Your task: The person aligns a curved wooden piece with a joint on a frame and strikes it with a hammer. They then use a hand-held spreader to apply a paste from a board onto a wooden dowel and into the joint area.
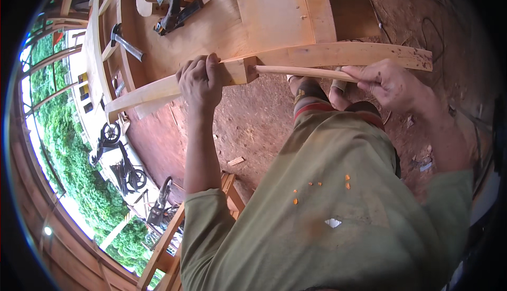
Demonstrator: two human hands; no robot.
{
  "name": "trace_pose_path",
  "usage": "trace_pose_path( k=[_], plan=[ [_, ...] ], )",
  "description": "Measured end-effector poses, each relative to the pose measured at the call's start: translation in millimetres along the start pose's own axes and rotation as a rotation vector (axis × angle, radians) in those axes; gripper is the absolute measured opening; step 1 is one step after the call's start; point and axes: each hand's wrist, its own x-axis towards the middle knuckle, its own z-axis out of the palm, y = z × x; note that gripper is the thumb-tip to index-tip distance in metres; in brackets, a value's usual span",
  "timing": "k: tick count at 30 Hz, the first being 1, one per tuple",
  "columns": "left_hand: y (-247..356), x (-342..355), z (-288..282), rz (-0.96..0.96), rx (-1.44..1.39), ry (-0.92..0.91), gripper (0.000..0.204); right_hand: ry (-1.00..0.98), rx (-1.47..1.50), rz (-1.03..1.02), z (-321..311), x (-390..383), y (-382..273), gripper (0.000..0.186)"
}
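Note:
A long, curved wooden piece (338, 53) with a thicker block near its middle lies across the front of the workbench. My left hand (200, 82) is closed around this piece, just left of the block. Between thumb and fingers, my right hand (391, 85) grips the right end of a slim wooden stick (298, 71). The stick's far end meets the right face of the block; whether it sits inside a hole there I cannot tell.
The plywood-topped workbench (211, 26) carries a hammer (128, 45) and a dark tool (171, 13) at its far left. Wooden framing (229, 190) stands near my left elbow. A wood scrap (236, 161) lies on the reddish floor. Motorbikes (124, 164) stand beyond, left.

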Motion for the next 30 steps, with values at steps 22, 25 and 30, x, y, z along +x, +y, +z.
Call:
trace_pose_path(
  k=[22, 25, 30],
  plan=[
    [-35.7, -3.3, -23.2, 0.13, 0.077, -0.282, 0.056, 0.286, -0.75, -0.295, 31.7, 15.7, -15.5, 0.04],
    [-33.8, -4.5, -23.6, 0.109, 0.069, -0.31, 0.055, 0.242, -0.678, -0.285, 31.3, 19.0, -9.3, 0.04],
    [-30.6, 8.6, -24.0, 0.159, 0.069, -0.318, 0.053, 0.183, -0.404, -0.171, 16.0, 29.6, 9.8, 0.038]
  ],
)
